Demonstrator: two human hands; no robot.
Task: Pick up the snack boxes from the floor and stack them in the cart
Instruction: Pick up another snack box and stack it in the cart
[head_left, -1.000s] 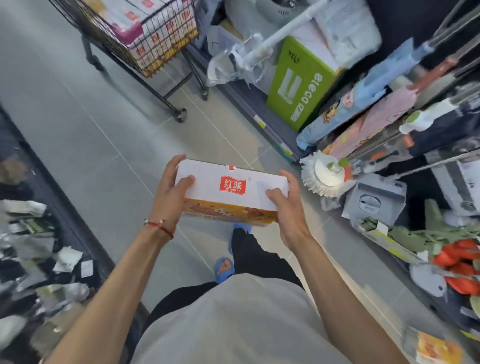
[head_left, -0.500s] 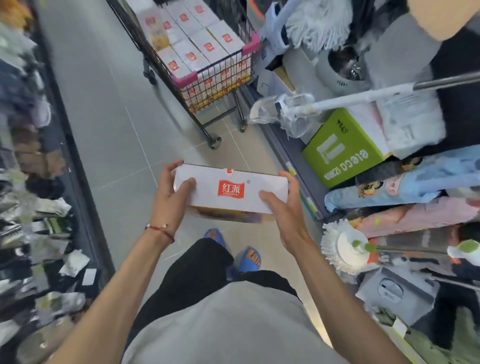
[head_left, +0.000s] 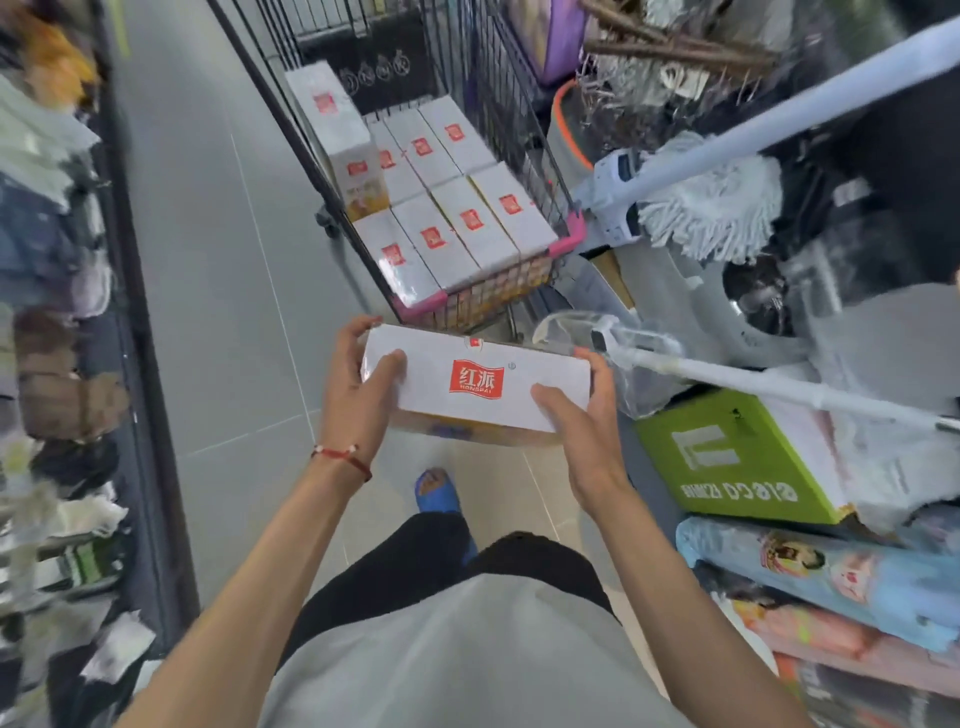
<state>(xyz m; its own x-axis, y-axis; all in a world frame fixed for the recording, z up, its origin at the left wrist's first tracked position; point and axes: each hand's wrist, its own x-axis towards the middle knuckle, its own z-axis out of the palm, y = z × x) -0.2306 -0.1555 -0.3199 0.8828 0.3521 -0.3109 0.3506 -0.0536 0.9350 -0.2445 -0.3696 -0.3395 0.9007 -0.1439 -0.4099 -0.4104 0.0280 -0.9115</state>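
I hold a white snack box with a red logo level at chest height. My left hand grips its left end, thumb on top. Its right end is gripped by my right hand, thumb lying on the lid. Just beyond the box stands the black wire cart with a pink rim. Several matching snack boxes lie flat in rows inside it. One more box leans upright against the cart's left wall.
A grey tiled aisle runs ahead, dark shelving along its left side. On the right crowd a green carton, mop heads, white mop poles and rolled printed mats. My blue slipper shows below the box.
I have walked toward the cart, which is now just in front of the box and seen from above. My grip on the box has stayed the same.
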